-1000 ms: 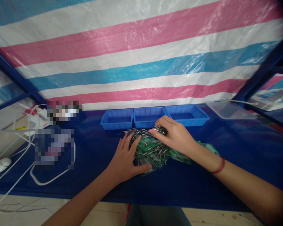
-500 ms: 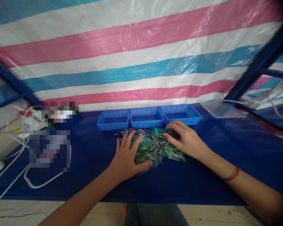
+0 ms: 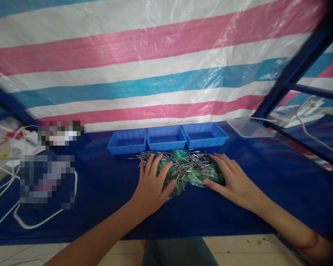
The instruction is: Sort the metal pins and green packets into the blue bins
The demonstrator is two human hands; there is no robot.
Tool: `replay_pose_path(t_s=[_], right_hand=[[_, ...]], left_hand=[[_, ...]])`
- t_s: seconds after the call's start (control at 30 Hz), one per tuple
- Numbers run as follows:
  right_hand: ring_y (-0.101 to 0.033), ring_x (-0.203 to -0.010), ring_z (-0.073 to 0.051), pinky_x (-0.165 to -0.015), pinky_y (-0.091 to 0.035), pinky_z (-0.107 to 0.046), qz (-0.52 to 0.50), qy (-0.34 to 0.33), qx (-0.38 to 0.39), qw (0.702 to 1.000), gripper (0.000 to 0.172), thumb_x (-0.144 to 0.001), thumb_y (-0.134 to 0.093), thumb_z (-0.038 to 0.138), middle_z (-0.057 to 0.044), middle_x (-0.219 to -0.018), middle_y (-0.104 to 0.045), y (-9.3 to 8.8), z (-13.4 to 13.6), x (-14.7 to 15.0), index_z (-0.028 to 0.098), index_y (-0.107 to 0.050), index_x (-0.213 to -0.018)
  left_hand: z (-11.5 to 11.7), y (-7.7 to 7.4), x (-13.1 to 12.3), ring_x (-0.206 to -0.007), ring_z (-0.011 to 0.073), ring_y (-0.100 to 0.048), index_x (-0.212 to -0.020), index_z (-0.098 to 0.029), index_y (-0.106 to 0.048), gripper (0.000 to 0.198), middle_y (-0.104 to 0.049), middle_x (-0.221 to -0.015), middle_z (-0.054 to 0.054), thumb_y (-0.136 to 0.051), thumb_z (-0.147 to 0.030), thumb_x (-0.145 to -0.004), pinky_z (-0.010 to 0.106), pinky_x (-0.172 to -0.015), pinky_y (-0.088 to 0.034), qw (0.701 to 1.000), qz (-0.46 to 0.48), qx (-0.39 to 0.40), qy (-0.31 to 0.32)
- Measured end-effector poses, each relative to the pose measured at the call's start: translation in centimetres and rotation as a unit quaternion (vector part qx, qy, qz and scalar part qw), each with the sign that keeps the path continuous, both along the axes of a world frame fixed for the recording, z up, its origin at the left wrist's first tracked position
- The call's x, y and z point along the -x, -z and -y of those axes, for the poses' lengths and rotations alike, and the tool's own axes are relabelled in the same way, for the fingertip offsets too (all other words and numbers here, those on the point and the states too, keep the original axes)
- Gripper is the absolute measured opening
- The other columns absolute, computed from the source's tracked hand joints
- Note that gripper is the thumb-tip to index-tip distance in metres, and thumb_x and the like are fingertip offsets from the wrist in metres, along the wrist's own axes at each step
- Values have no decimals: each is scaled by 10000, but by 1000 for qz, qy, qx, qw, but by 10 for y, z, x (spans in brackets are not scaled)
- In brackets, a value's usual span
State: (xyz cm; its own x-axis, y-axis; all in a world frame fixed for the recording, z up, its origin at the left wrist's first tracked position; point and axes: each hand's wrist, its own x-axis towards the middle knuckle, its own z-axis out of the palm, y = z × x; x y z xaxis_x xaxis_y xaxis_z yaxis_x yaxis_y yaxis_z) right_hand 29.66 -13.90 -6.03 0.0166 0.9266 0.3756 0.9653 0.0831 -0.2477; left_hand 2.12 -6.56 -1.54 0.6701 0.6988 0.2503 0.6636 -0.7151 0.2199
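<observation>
A loose heap of thin silvery metal pins (image 3: 183,168) lies on the blue table, mixed with green plastic bags (image 3: 201,178). At the heap's left side my left hand (image 3: 154,183) rests with its fingers spread over the pins. My right hand (image 3: 231,181) is at the right side, thumb and fingers apart, touching the edge of the pile. Neither hand grips anything that I can see. Just behind the heap stand three blue bins in a row: the left bin (image 3: 127,148), the middle bin (image 3: 167,145) and the right bin (image 3: 207,140).
A clear plastic lid or tray (image 3: 251,129) lies at the back right. White cables (image 3: 16,218) and blurred-out items are on the left. A striped plastic sheet (image 3: 144,88) hangs behind, between blue frame posts (image 3: 283,77).
My right hand has moved right and opened out from the top of the heap to its right edge. My left hand stays nearly in place. The camera view has turned slightly right.
</observation>
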Motion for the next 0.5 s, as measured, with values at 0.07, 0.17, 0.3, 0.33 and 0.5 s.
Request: replay_pose_path(t_s=[0.07,0.17,0.3,0.33,0.5], right_hand=[[-296,-1372,-349,-1071,-321,-556,-12,-18,-2,1000,737,-827,-530,573,-198,-1421,-419,-1,-3,7,150,-333,-1396],[-238,-1394,-354,-1068,-334,-552,-26,-36,-34,998,705,-820,-552,550,-196,-1445,-376,-8,-11,18,158,-365,-1376],[-208,-1396,-375,-1061,-291,-618,-15,-64,-78,995,662,-789,-589,539,-174,-1430,-387,-20,-16,29,190,-435,-1330],[-209,-1392,-383,-1058,-272,-638,-5,-80,-85,993,644,-779,-598,537,-169,-1421,-399,-23,-17,32,196,-462,-1308],[-289,-1346,-379,-1022,-334,-613,43,-212,-112,970,427,-759,-626,405,-152,-1360,-470,-41,-17,48,205,-603,-1136]], left_hand=[[0,0,-5,-1416,361,-168,-1369,-247,-428,492,-326,-1489,131,-393,-476,-935,680,-1078,-163,1000,-3,-4,-2],[-1,-1,-8,-1414,360,-176,-1368,-248,-432,500,-345,-1478,130,-397,-489,-931,676,-1083,-159,1000,0,-11,10],[-5,-6,-9,-1413,364,-175,-1356,-245,-449,507,-344,-1475,128,-425,-500,-919,657,-1098,-153,999,31,-35,26],[-7,-9,-9,-1413,362,-177,-1349,-238,-457,499,-344,-1473,129,-429,-491,-920,645,-1105,-159,998,42,-40,29],[-28,-25,-21,-1380,297,-281,-1259,-199,-524,364,-421,-1401,130,-404,-362,-957,525,-1113,-283,989,124,-57,58]])
